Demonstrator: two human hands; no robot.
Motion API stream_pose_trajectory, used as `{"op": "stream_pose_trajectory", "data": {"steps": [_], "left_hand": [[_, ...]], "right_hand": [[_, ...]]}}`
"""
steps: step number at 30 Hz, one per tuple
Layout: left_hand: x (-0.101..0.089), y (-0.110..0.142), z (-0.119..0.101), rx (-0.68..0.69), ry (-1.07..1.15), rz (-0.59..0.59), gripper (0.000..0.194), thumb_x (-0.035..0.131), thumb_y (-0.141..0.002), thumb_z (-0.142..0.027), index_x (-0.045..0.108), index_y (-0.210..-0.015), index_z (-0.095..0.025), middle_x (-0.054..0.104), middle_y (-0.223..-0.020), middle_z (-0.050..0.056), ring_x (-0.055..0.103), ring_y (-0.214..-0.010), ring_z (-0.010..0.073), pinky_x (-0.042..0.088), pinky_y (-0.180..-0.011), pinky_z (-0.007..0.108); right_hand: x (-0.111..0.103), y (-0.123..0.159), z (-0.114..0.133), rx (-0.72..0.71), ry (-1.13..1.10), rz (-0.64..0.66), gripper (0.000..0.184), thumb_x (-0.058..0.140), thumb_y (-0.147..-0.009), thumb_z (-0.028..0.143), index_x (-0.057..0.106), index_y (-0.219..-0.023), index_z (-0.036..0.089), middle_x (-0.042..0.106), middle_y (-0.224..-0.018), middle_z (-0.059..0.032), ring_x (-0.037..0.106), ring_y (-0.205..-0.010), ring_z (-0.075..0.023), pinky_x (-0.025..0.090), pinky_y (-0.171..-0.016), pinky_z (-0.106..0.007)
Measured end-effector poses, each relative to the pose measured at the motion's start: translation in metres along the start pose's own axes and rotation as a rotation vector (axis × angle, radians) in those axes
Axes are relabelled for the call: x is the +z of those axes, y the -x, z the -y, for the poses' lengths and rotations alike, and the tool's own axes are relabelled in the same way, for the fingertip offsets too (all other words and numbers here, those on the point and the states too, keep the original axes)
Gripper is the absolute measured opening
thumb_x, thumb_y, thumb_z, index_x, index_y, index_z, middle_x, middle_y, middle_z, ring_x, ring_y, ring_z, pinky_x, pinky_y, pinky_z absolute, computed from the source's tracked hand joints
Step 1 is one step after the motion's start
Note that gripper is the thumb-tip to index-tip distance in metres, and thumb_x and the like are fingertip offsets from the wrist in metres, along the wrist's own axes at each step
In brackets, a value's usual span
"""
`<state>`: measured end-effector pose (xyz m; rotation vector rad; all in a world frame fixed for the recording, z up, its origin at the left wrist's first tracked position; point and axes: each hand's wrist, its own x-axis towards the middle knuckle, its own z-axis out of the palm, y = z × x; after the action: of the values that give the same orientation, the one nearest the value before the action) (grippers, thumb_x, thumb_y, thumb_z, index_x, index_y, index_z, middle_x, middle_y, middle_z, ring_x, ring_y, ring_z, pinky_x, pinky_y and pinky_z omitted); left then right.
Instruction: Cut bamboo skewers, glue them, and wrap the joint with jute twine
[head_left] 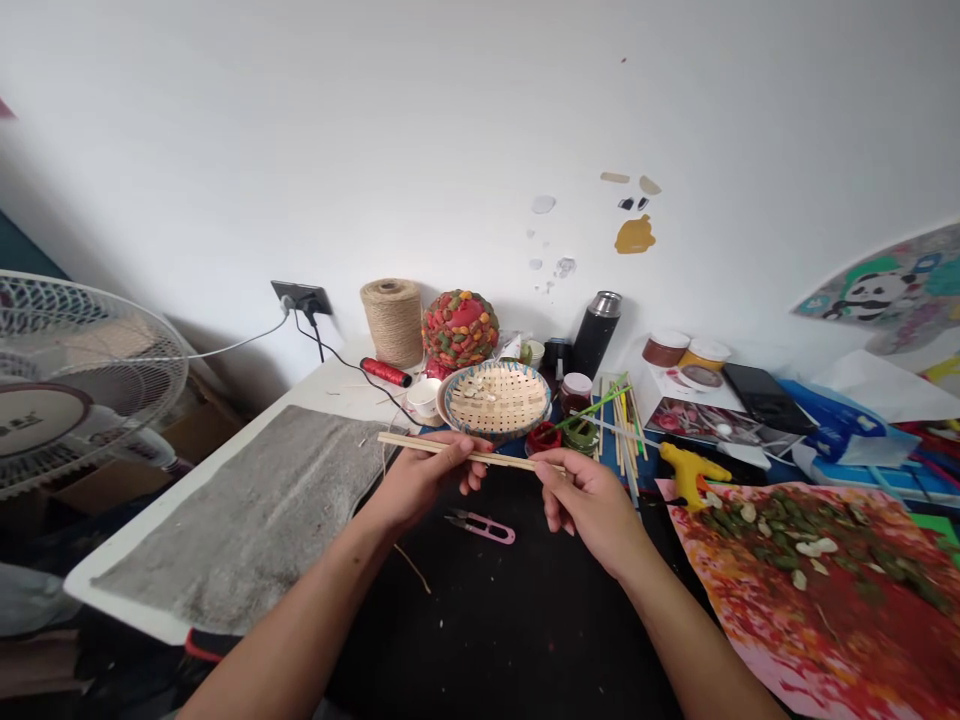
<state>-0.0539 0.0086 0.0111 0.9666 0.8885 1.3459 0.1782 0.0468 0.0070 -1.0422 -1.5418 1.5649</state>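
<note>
Thin pale wooden sticks (510, 461) lie bundled lengthwise between my two hands, above the black work mat (465, 620). My left hand (431, 470) is closed around them, its thumb on top, and their left ends jut out past it. At the right end, my right hand (581, 485) pinches the sticks between thumb and fingers. How many sticks there are I cannot tell. A pink thread snipper (484, 525) rests on the mat below the hands. Just beyond stands a woven basket (499, 400) with a blue-laced rim. A thin string (412, 570) trails beside my left wrist.
To the left are a grey cloth (247, 520) and a caged fan (82, 380). A twine spool (392, 320), a decorated ball (460, 330) and a black flask (596, 335) line the wall. At right are paint jars (576, 392), a yellow glue gun (690, 472) and a painted sheet (862, 620).
</note>
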Motion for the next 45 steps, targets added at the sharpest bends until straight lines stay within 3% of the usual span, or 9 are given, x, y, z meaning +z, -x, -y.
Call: {"op": "stream_pose_trajectory", "data": {"steps": [16, 21, 26, 38, 45], "left_hand": [[-0.0020, -0.0001, 0.0003, -0.015, 0.003, -0.028, 0.040, 0.095, -0.073, -0.044, 0.086, -0.094, -0.011, 0.076, -0.071, 0.009, 0.068, -0.060, 0.0149, 0.049, -0.053, 0.022], [-0.0040, -0.0011, 0.0004, -0.008, 0.028, -0.037, 0.039, 0.095, -0.074, -0.044, 0.086, -0.093, -0.011, 0.076, -0.071, 0.009, 0.068, -0.059, 0.0142, 0.048, -0.052, 0.021], [-0.0076, -0.0010, 0.0006, 0.005, 0.022, -0.035, 0.035, 0.093, -0.077, -0.042, 0.086, -0.095, -0.012, 0.075, -0.071, 0.008, 0.068, -0.060, 0.0141, 0.048, -0.053, 0.020], [-0.0052, -0.0009, -0.0015, 0.007, -0.002, -0.043, 0.038, 0.093, -0.076, -0.043, 0.085, -0.094, -0.010, 0.074, -0.069, 0.008, 0.067, -0.056, 0.0145, 0.048, -0.048, 0.020], [-0.0014, -0.0008, -0.0030, 0.008, -0.002, -0.072, 0.040, 0.094, -0.074, -0.044, 0.084, -0.091, -0.009, 0.074, -0.067, 0.008, 0.066, -0.055, 0.0150, 0.048, -0.047, 0.021]], "right_hand": [[0.0002, 0.0007, 0.0006, -0.010, -0.057, 0.009, 0.046, 0.069, -0.091, 0.064, 0.071, -0.098, 0.018, 0.058, -0.053, 0.0044, 0.054, -0.043, -0.0115, 0.030, -0.039, -0.021], [-0.0003, 0.0001, 0.0024, -0.022, -0.159, -0.020, 0.052, 0.067, -0.092, 0.067, 0.073, -0.101, 0.016, 0.060, -0.057, 0.0029, 0.055, -0.043, -0.0115, 0.029, -0.038, -0.021], [0.0004, 0.0005, 0.0024, -0.016, -0.100, -0.009, 0.048, 0.071, -0.089, 0.064, 0.073, -0.102, 0.017, 0.061, -0.056, 0.0038, 0.055, -0.042, -0.0115, 0.029, -0.038, -0.021], [0.0023, 0.0014, 0.0051, -0.053, -0.005, 0.009, 0.046, 0.063, -0.094, 0.066, 0.064, -0.088, 0.021, 0.045, -0.044, 0.0104, 0.051, -0.039, -0.0121, 0.032, -0.043, -0.024], [0.0046, 0.0036, 0.0066, -0.043, 0.002, 0.017, 0.046, 0.060, -0.095, 0.066, 0.066, -0.094, 0.020, 0.057, -0.055, 0.0055, 0.054, -0.043, -0.0123, 0.030, -0.041, -0.023]]}}
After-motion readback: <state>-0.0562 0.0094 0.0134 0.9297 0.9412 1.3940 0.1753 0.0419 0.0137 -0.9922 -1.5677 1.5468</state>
